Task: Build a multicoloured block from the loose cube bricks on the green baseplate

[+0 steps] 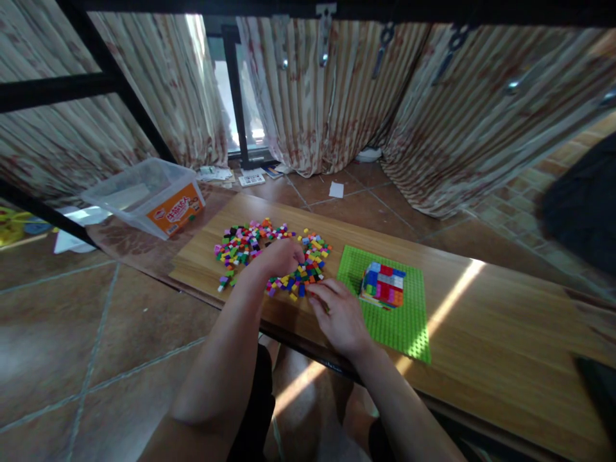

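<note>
Many small coloured toy bricks [244, 242] lie in a loose pile on the wooden table. My left hand [285, 255] reaches over the middle of this pile, its fingers curled downward. Its fingertips are mostly hidden, and so is anything between them. At the pile's near right edge is my right hand [341, 316], with thumb and forefinger bent together; what they pinch is too small to make out. Just right of that hand, a green baseplate [392, 333] carries a block-shaped build of bricks [384, 284], its top patterned in red, blue, white, pink and orange.
A clear plastic bin [139, 192] with an orange label stands beyond the left end of the wooden table [481, 340]. Papers [253, 177] lie on the tiled floor near the curtains [327, 96]. A dark frame bar [120, 90] crosses the upper left.
</note>
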The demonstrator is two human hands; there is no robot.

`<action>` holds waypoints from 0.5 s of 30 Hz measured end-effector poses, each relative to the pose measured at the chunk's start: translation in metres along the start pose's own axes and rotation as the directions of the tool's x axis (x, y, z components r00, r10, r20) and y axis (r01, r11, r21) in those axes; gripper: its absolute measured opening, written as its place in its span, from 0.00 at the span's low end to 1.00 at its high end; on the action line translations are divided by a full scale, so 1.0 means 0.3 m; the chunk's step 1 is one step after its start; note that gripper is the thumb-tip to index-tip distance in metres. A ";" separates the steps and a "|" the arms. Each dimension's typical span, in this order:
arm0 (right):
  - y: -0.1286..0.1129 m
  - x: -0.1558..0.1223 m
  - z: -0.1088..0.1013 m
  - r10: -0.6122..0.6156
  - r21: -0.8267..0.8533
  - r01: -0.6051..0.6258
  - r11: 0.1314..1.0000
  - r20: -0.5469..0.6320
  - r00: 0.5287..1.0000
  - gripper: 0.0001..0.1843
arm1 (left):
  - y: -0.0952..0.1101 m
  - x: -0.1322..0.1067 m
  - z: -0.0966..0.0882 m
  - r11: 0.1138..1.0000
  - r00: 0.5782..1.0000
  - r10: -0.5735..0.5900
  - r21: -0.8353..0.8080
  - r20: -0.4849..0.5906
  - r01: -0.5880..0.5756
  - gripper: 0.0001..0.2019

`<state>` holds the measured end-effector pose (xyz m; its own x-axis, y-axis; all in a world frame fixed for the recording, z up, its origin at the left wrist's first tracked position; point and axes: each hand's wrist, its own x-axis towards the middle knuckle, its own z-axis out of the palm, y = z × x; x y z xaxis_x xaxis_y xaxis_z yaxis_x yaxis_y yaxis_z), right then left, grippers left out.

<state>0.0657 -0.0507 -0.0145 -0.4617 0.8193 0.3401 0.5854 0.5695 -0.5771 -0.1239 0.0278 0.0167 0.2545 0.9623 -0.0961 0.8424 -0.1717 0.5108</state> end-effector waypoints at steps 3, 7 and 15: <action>-0.022 0.008 0.007 0.028 -0.075 -0.021 0.997 0.093 0.995 0.14 | 0.006 0.001 0.002 1.000 1.000 -0.016 -0.012 -0.015 0.016 0.17; -0.044 0.020 0.023 0.054 -0.202 -0.020 0.979 0.161 0.985 0.15 | 0.016 0.002 0.000 0.999 0.999 -0.037 -0.029 -0.022 0.036 0.16; -0.060 0.030 0.042 0.085 -0.316 -0.029 0.948 0.165 0.983 0.12 | 0.034 0.001 -0.003 0.998 0.998 -0.058 0.033 -0.033 0.059 0.17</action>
<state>0.0426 -0.0545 -0.0105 -0.5140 0.8422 0.1631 0.7790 0.5379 -0.3223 -0.1156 0.0264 0.0226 0.1890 0.9771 -0.0975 0.8712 -0.1211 0.4758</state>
